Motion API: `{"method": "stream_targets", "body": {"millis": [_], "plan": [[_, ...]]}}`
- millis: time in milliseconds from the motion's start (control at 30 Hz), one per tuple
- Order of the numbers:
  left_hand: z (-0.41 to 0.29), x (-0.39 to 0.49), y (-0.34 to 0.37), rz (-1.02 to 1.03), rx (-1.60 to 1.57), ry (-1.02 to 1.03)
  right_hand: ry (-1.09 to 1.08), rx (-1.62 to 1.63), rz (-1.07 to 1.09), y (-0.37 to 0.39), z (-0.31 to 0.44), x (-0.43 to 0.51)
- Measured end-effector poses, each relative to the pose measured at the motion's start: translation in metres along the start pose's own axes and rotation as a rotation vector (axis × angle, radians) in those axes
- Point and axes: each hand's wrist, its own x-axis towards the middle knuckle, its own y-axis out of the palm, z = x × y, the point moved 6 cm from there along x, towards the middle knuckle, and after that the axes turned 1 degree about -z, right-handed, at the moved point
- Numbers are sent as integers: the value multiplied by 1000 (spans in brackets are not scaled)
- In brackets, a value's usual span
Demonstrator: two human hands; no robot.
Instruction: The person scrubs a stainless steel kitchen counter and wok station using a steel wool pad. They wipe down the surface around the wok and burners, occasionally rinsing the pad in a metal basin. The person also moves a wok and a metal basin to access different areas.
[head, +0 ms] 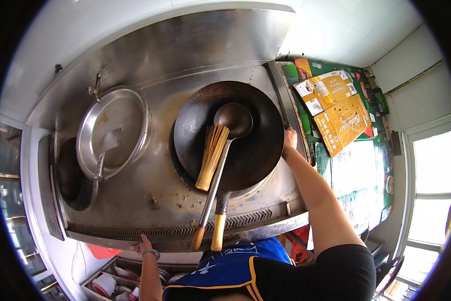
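Observation:
A black wok (265, 158) rests on the right burner of a steel range. Inside lie a bamboo wok brush (212, 158) and a ladle (237, 119), whose wood-tipped handle crosses the front rim beside the wok's wooden handle (218, 229). My right hand (291, 138) is at the wok's right side, partly hidden by the rim; whether it grips anything is unclear. At the range's front edge is my left hand (143, 245), fingers apart, with nothing visible in it. A bracelet (152, 253) circles that wrist.
Left of the wok, a steel basin (85, 129) holds cloudy liquid and a wok spatula (105, 147), below a tap (96, 88). A dark pan (71, 190) sits partly under it. Flattened beer cartons (340, 124) cover the right surface. Dishes fill a low shelf (108, 269).

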Motion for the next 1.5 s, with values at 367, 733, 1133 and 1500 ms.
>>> {"method": "stream_targets", "body": {"millis": [367, 733, 1133, 1500], "plan": [[18, 12, -3, -13, -149, -2, -251, -264, -20, 9, 15, 139], [37, 10, -8, 192, -467, -93, -142, -105, 14, 35, 41, 277], [47, 24, 9, 404, -700, -122, 47, 102, -248, -37, 23, 279], [59, 26, 5, 391, -701, -236, -482, -8, 102, 30, 130, 273]]}}
